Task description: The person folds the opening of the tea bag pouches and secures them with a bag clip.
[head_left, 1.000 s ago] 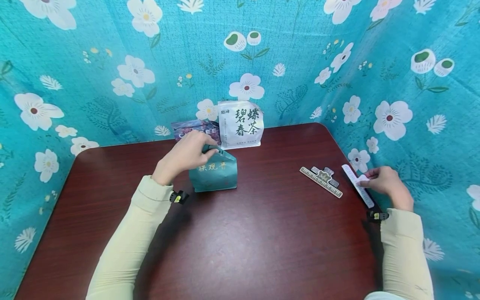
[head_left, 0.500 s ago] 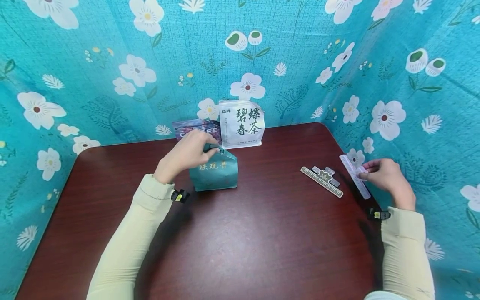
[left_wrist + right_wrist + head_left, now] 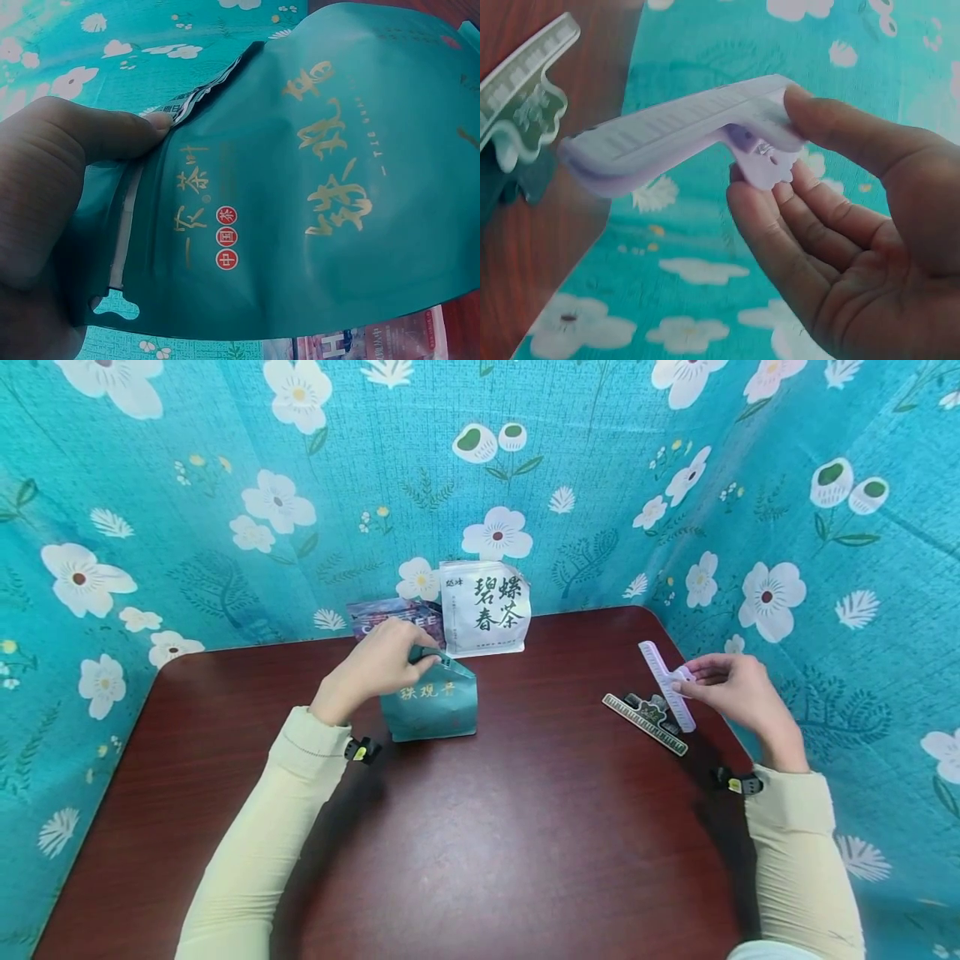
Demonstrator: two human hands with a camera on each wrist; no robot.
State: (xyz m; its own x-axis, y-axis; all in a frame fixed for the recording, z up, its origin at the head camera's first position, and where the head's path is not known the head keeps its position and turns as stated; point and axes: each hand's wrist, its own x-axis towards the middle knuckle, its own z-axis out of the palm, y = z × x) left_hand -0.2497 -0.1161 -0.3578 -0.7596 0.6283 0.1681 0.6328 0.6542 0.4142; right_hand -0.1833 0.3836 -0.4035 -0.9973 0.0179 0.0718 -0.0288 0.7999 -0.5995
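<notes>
My left hand (image 3: 378,664) pinches the folded top edge of a green tea bag (image 3: 431,710), which stands on the table. In the left wrist view the thumb presses on the fold of the tea bag (image 3: 262,195), beside its gold lettering. At the right, my right hand (image 3: 738,689) holds a pale purple bag clip (image 3: 667,685) by its handles, raised off the table. The right wrist view has the thumb on one handle of the purple clip (image 3: 682,120) and fingers on the other. A dark clip with a cream ruler-like bar (image 3: 645,723) lies below and left of it.
A white tea bag (image 3: 486,610) with black characters stands at the back of the table, beside a purple coffee bag (image 3: 360,617) partly hidden by my left hand. A blue floral cloth (image 3: 337,485) hangs along the back and sides of the dark wooden table (image 3: 480,843).
My right hand has lifted the purple clip from the table's right edge and carried it left, over the other clip. My left hand keeps its hold on the green tea bag.
</notes>
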